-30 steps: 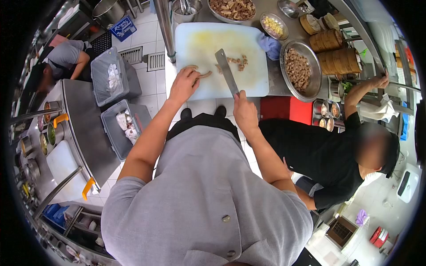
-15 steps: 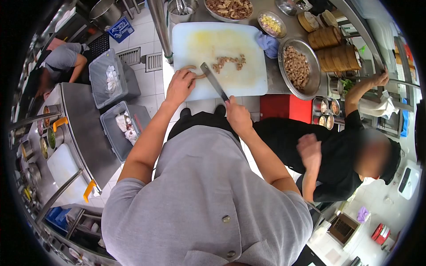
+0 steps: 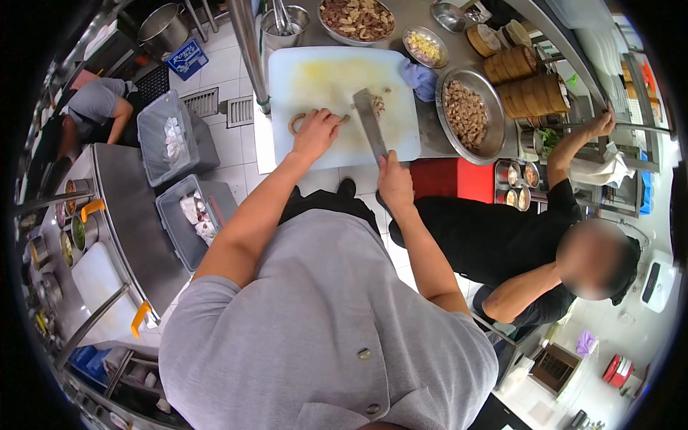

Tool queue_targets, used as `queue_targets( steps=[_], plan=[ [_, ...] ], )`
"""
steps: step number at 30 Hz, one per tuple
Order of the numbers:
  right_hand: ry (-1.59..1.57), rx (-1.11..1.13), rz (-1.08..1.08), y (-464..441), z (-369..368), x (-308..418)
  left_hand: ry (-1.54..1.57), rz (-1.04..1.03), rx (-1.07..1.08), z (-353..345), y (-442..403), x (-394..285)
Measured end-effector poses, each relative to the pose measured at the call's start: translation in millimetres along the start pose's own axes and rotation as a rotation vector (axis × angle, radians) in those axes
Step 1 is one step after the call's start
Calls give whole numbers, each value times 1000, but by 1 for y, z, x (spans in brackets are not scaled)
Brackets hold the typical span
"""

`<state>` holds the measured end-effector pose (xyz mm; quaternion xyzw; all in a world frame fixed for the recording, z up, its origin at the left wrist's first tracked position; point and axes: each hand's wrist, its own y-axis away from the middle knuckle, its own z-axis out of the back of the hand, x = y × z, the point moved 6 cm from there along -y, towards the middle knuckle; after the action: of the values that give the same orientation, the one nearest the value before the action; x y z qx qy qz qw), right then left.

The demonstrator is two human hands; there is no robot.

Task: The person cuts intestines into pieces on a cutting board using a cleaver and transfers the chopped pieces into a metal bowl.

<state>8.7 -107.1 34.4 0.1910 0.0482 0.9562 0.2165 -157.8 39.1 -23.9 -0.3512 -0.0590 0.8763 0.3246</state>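
Observation:
My right hand (image 3: 395, 180) grips the handle of a cleaver (image 3: 370, 123). Its broad blade lies over the white cutting board (image 3: 322, 75), against small chopped meat pieces (image 3: 379, 106), and hides some of them. To the left, my left hand (image 3: 317, 135) presses its closed fingers on a curved, pale brown strip of meat (image 3: 293, 125). One end of that strip curls out left of the hand, and the other shows by the fingertips. A gap of bare board separates the strip from the blade.
Right of the board are a crumpled blue cloth (image 3: 420, 79), a large steel bowl of chopped meat (image 3: 466, 115) and bamboo steamers (image 3: 530, 97). Behind it stand a bowl of sliced meat (image 3: 357, 18) and a metal pot (image 3: 285, 30). A co-worker in black (image 3: 494, 229) is close on my right.
The cleaver has moved right, away from the strip and onto the chopped pieces, which are now bunched together. My left hand has shifted right with the strip. The co-worker's hand has risen toward the head.

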Motion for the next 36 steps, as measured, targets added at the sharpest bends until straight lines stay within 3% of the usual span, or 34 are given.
queue_targets(
  steps=[18, 23, 29, 36],
  plan=[
    [75, 24, 89, 11, 12, 31, 15, -35, -107, 35, 18, 5],
    [109, 40, 119, 3, -13, 19, -24, -36, -5, 30, 21, 8],
    [47, 28, 11, 15, 15, 36, 20, -53, -102, 42, 27, 4],
    [75, 24, 98, 15, -1, 34, 1, -82, -126, 42, 33, 6]
  ],
)
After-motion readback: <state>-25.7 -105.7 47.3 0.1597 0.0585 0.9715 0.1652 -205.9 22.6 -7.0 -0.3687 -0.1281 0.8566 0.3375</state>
